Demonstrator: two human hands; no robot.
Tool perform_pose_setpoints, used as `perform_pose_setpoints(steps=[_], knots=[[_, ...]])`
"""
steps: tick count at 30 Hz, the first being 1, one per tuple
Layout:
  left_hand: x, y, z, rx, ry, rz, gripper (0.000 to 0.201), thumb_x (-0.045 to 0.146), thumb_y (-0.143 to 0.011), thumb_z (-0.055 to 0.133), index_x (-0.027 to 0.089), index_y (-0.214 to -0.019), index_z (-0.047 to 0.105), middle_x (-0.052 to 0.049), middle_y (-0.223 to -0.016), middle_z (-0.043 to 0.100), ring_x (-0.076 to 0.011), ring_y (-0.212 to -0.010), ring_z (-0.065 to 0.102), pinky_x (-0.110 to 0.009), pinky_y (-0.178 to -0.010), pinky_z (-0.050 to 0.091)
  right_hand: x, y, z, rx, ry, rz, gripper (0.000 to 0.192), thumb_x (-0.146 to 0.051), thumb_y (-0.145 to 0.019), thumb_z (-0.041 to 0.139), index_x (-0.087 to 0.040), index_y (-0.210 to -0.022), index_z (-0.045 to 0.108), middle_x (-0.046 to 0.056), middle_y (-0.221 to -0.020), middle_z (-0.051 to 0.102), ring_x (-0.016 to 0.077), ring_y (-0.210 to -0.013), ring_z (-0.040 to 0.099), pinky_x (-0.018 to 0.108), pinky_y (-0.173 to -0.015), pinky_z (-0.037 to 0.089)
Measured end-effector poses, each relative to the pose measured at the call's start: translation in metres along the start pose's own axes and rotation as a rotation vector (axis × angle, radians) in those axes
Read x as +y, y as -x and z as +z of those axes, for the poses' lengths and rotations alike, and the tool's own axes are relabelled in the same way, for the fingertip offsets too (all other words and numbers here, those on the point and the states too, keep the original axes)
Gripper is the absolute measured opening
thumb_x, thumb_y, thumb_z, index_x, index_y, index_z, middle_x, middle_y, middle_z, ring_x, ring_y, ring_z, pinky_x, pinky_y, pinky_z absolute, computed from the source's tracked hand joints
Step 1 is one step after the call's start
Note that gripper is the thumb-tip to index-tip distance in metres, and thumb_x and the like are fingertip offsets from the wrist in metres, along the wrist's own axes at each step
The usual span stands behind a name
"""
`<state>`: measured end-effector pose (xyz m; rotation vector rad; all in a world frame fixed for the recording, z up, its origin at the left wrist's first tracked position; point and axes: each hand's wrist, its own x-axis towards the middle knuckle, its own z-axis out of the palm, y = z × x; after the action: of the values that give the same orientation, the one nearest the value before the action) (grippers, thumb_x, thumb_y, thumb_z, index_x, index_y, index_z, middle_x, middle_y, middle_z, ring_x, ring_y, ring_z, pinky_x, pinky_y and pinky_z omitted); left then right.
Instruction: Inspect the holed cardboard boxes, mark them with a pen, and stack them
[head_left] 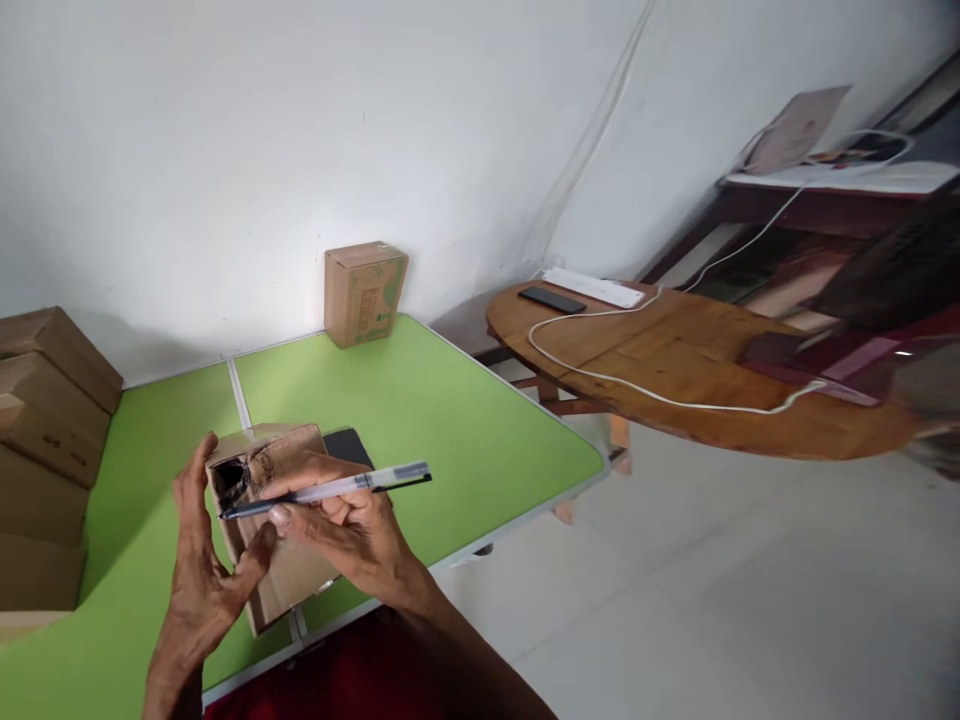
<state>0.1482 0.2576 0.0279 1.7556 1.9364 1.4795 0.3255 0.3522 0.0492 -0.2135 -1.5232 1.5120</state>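
My left hand [199, 575] grips a small brown cardboard box [289, 585] from its left side, thumb under its front, above the green table [450, 420]. The box's open end [232, 480] faces me and shows a dark inside. My right hand [352, 530] rests against the box's right side and holds a clear pen with a dark tip [330, 490], lying almost level with its tip at the box opening. A dark flat object [349, 445] lies on the table just behind the box.
Another small cardboard box [365, 292] stands at the table's far edge by the white wall. Several larger cartons [45, 420] are stacked at the left. A wooden table [675, 370] on the right carries a phone [552, 299], a power strip [592, 287] and a white cable [637, 390].
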Motion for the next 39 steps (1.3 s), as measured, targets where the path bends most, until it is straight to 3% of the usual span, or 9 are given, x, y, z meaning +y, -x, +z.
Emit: perform_pose_setpoints(steps=[8,16,21,25,27,29,31,34,39], knots=[[0.003,0.000,0.002,-0.006,-0.039,0.053,0.089,0.053,-0.103,0.074,0.045,-0.180,0.030,-0.014,-0.169,0.050,-0.0427,-0.160,0.049,-0.073,-0.130,0.044,-0.009,0.001,-0.007,-0.024,0.086,0.063,0.018,-0.040,-0.102,0.081,-0.022,-0.106,0.081,0.005,-0.102,0.077,0.0176,-0.088,0.073,0.027,-0.075,0.061],[0.004,0.002,-0.005,-0.031,-0.003,-0.028,0.093,0.050,-0.100,0.080,0.044,-0.180,0.032,-0.014,-0.177,0.044,-0.0432,-0.165,0.045,-0.071,-0.135,0.038,-0.027,-0.005,-0.015,0.179,0.344,0.072,0.007,-0.029,-0.094,0.073,-0.024,-0.090,0.072,-0.004,-0.074,0.062,0.0115,-0.060,0.053,0.022,-0.053,0.042],[0.002,0.003,-0.007,-0.007,0.005,-0.072,0.093,0.055,-0.097,0.083,0.041,-0.177,0.039,-0.014,-0.176,0.047,-0.0435,-0.163,0.048,-0.071,-0.134,0.039,-0.026,-0.027,-0.015,0.251,0.250,-0.024,0.024,-0.046,-0.103,0.076,-0.025,-0.096,0.069,-0.003,-0.078,0.064,0.0121,-0.062,0.054,0.024,-0.060,0.051],[-0.002,0.004,-0.009,0.001,0.030,-0.116,0.095,0.058,-0.096,0.083,0.042,-0.177,0.037,-0.013,-0.178,0.046,-0.0431,-0.163,0.048,-0.071,-0.136,0.036,-0.015,-0.044,-0.049,0.499,0.318,-0.091,0.029,-0.053,-0.116,0.055,-0.026,-0.112,0.064,0.005,-0.107,0.075,0.0168,-0.079,0.068,0.028,-0.067,0.057],[-0.005,0.004,-0.010,-0.004,0.054,-0.131,0.094,0.057,-0.097,0.084,0.043,-0.177,0.037,-0.012,-0.179,0.045,-0.0429,-0.163,0.047,-0.072,-0.137,0.034,-0.005,-0.046,-0.080,0.561,0.654,0.108,0.030,-0.046,-0.121,0.040,-0.024,-0.121,0.061,0.010,-0.122,0.077,0.0192,-0.092,0.075,0.029,-0.074,0.058],[-0.008,0.004,-0.011,-0.009,0.077,-0.146,0.095,0.057,-0.096,0.085,0.042,-0.176,0.037,-0.012,-0.180,0.044,-0.0434,-0.164,0.046,-0.073,-0.137,0.033,0.010,-0.041,-0.110,0.449,1.079,0.459,0.025,-0.034,-0.122,0.041,-0.021,-0.123,0.063,0.013,-0.122,0.080,0.0219,-0.102,0.079,0.031,-0.084,0.057],[-0.009,0.004,-0.011,-0.003,0.092,-0.153,0.095,0.057,-0.095,0.085,0.042,-0.176,0.038,-0.012,-0.179,0.045,-0.0438,-0.165,0.045,-0.073,-0.138,0.032,0.028,-0.031,-0.132,0.349,1.282,0.680,0.016,-0.023,-0.118,0.053,-0.017,-0.119,0.068,0.018,-0.119,0.083,0.0279,-0.111,0.080,0.034,-0.090,0.054],[-0.009,0.005,-0.009,0.010,0.088,-0.158,0.096,0.059,-0.094,0.086,0.041,-0.176,0.039,-0.013,-0.177,0.046,-0.0439,-0.164,0.047,-0.073,-0.138,0.033,0.054,-0.011,-0.149,0.292,1.368,0.823,0.015,-0.015,-0.113,0.058,-0.014,-0.116,0.073,0.023,-0.124,0.083,0.0326,-0.116,0.080,0.036,-0.089,0.052],[-0.003,0.003,-0.012,0.008,0.092,-0.219,0.096,0.063,-0.092,0.086,0.043,-0.174,0.041,-0.012,-0.175,0.051,-0.0441,-0.162,0.050,-0.073,-0.137,0.035,0.074,0.007,-0.157,0.232,1.439,0.923,0.025,-0.018,-0.119,0.050,-0.014,-0.130,0.072,0.024,-0.141,0.078,0.0329,-0.125,0.078,0.036,-0.091,0.052]])
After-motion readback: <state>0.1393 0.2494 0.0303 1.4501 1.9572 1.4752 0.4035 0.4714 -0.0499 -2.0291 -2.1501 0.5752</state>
